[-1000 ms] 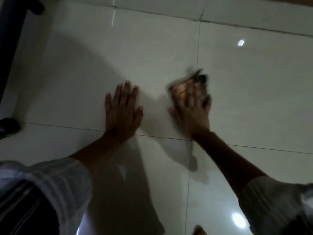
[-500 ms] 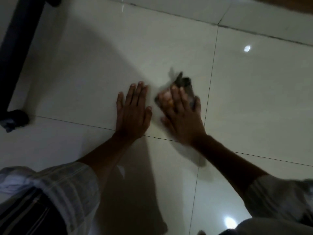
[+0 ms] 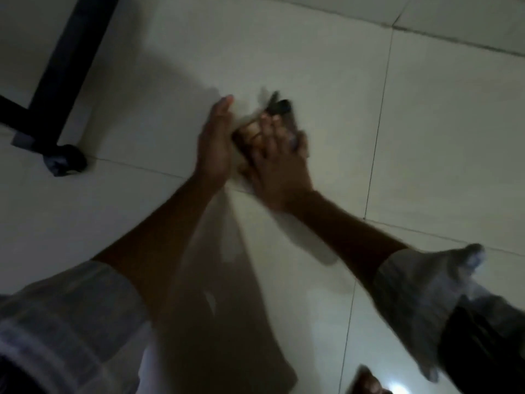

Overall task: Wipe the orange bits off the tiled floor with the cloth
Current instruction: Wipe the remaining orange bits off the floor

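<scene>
Item 1, tiled floor (image 3: 312,66): pale glossy tiles, dark grout lines crossing near the hands; lying dim, with shadow falling toward 7 o'clock.

Item 2, cloth (image 3: 279,108): dark, bunched, blurred; lying on the floor at the picture's centre, slightly toward 12 o'clock, poking out past the fingertips of the right hand at 12 o'clock.

Item 3, orange bits (image 3: 251,132): a brownish-orange smear (too blurred to count pieces), sitting between the two hands, just at 9 o'clock of the right fingers.

Item 4, right hand (image 3: 279,163): lying palm-down over the cloth, fingers bent over it and pressing it to the floor; grip is closing on the cloth.

Item 5, left hand (image 3: 216,143): standing on its edge just at 9 o'clock of the orange bits, fingers straight and pressed together, holding nothing; whether it is touching the right hand cannot be told.

Item 6, sleeves: pale rolled cuffs, left sleeve (image 3: 71,314) at 8 o'clock, right sleeve (image 3: 412,282) at 4 o'clock.

Item 7, black furniture frame (image 3: 68,69): standing at 10 o'clock, well apart from the hands, its foot (image 3: 66,163) resting on the floor.
</scene>
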